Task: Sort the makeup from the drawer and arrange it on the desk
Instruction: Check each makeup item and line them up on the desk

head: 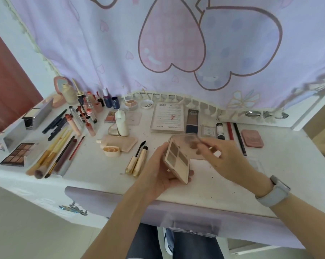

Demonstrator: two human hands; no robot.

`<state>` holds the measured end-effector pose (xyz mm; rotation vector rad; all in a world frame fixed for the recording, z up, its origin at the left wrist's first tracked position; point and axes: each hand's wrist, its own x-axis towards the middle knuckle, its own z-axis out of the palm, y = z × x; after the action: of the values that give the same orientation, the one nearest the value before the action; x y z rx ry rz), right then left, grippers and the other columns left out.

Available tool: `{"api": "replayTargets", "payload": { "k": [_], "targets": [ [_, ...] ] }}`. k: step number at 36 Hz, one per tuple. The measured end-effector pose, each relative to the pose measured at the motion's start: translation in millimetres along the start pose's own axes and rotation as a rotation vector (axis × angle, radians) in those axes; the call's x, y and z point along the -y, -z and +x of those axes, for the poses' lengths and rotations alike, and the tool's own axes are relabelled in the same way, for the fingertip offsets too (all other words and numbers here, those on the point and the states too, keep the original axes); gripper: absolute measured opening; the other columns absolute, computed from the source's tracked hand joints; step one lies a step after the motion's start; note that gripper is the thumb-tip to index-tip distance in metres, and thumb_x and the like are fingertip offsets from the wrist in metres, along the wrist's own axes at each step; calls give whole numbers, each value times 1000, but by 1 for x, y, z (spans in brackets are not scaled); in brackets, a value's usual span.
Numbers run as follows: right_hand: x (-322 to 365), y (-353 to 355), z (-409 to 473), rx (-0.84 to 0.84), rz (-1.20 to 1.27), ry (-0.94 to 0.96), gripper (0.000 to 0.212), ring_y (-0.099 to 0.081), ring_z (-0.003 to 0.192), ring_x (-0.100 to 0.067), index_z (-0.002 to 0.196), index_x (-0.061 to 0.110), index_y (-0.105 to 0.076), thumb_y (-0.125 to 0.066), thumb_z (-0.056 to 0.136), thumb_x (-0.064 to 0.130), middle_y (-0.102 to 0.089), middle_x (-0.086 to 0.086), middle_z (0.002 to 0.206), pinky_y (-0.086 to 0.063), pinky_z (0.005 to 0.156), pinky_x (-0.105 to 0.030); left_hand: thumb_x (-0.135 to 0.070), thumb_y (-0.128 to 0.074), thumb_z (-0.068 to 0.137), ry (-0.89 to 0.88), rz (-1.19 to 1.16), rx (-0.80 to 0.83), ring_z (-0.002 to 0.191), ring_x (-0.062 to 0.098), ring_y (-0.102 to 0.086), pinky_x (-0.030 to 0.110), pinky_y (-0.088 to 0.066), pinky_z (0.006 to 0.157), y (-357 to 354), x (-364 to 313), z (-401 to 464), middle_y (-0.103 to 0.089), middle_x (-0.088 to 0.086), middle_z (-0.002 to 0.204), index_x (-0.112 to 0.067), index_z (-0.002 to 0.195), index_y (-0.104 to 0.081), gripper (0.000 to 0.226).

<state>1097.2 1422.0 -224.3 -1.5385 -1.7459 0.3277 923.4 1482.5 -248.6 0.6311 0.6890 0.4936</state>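
Both hands hold a small eyeshadow palette (177, 157) above the desk (204, 187): left hand (158, 174) cups its base, right hand (223, 156) pinches the clear lid (186, 140), fingertips blurred. Drawer (176, 217) contents are hidden.

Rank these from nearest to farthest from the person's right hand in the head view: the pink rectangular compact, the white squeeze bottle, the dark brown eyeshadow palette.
Measured from the right hand:
1. Pink rectangular compact, on the desk just right of and behind the hand.
2. White squeeze bottle, standing mid-desk, to the left.
3. Dark brown eyeshadow palette, lying at the desk's far left edge.
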Motion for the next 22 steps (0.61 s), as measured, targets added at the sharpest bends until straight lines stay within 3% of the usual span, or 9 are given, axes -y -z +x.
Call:
{"api": "replayTargets", "payload": {
  "k": [2,5,9,12,14,18,22],
  "targets": [
    [-5,3,3,-59,74,-136,17,-64,64,1,98,15,-69,-53,93,18,-71,11,81,-47,54,-9,-55,-50,80,32,4,-31,92,42,-62,48,-55,72,0,-2,0,-63,25,109,-8,114,-61,59],
    [-14,6,6,-88,138,-298,16,-64,54,-4,92,17,-67,-51,94,14,-70,11,73,-49,49,-15,-51,-45,90,-29,36,-186,80,31,-64,45,-58,63,-3,-4,0,-61,14,93,-10,104,-64,47],
    [-22,8,4,-102,309,-478,17,-66,52,-16,92,10,-66,-50,95,12,-71,1,68,-48,43,-19,-38,-54,91,-192,339,-280,84,15,-68,37,-58,75,-3,-3,-5,-69,1,98,-19,111,-59,29],
    [-24,7,2,-102,383,-555,17,-67,52,-19,89,9,-66,-50,94,13,-72,1,67,-49,42,-19,-49,-52,87,-296,790,-379,120,6,-46,27,-38,95,2,2,-7,-46,-13,131,-24,144,-29,66],
    [-24,6,2,-101,424,-590,17,-67,52,-20,87,9,-65,-51,95,14,-72,0,67,-49,43,-18,-51,-51,86,-349,951,-408,132,8,-35,26,-30,102,3,5,-7,-33,-9,148,-24,149,-14,77],
    [-22,3,1,-100,495,-656,18,-68,53,-20,89,7,-65,-50,95,15,-73,-3,69,-49,43,-19,-45,-50,89,-415,1146,-411,137,9,-25,18,-21,99,2,11,-8,-27,-5,152,-19,150,-8,78],
    [-17,1,2,-87,552,-682,16,-68,55,-19,93,7,-64,-51,94,17,-73,-4,70,-51,46,-20,-44,-50,89,-484,1406,-457,140,17,-18,31,-20,111,-1,15,-11,-20,0,155,-17,149,-11,76]
  ]
}}
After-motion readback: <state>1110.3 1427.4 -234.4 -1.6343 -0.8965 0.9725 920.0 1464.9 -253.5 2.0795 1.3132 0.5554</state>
